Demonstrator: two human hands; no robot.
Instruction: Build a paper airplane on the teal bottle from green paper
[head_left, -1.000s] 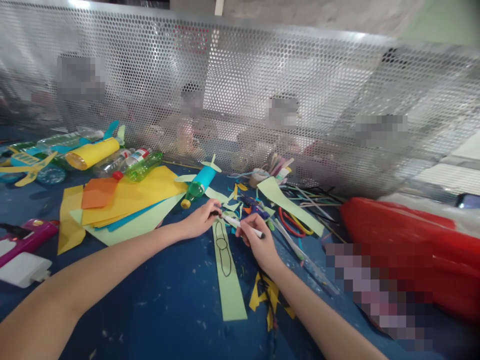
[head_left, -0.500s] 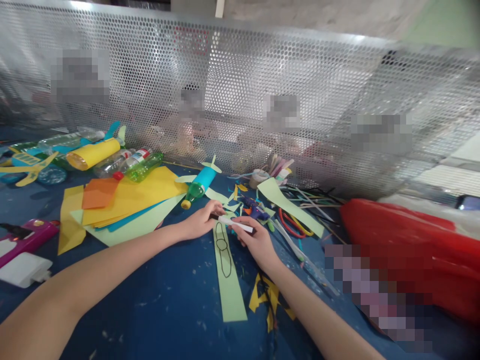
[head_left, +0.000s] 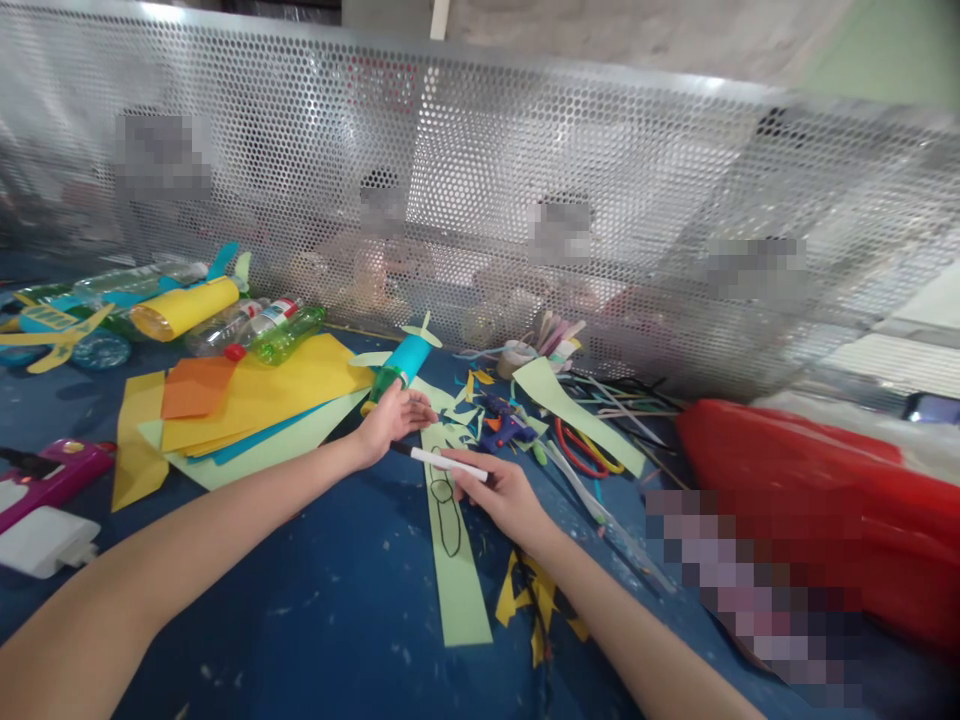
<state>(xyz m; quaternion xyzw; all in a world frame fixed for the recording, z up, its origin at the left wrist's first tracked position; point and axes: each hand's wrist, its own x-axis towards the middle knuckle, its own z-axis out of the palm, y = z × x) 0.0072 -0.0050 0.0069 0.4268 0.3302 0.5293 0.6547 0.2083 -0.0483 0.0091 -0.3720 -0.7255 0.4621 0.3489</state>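
Note:
A white marker pen (head_left: 442, 462) with a black end pointing left is held in my right hand (head_left: 504, 497), above a pale green paper strip (head_left: 463, 610). On the strip a black outline of a propeller with a round hub is drawn. My left hand (head_left: 392, 424) has its fingers apart and holds nothing; it is left of the strip's far end. Just beyond it lies a small bottle plane (head_left: 406, 361) with a blue paper body and pale green wings, its front partly hidden by my left hand.
Yellow paper sheets (head_left: 262, 395) and plastic bottles (head_left: 292, 335) lie at the left, near a pink power strip (head_left: 67, 475). A blue glue gun (head_left: 508, 428) sits among paper scraps. A red bag (head_left: 810, 500) lies right. A perforated metal screen (head_left: 480, 150) stands behind.
My left hand has come off the pen's dark end and moved left, its fingers opening. The pen has shifted slightly left and down in my right hand.

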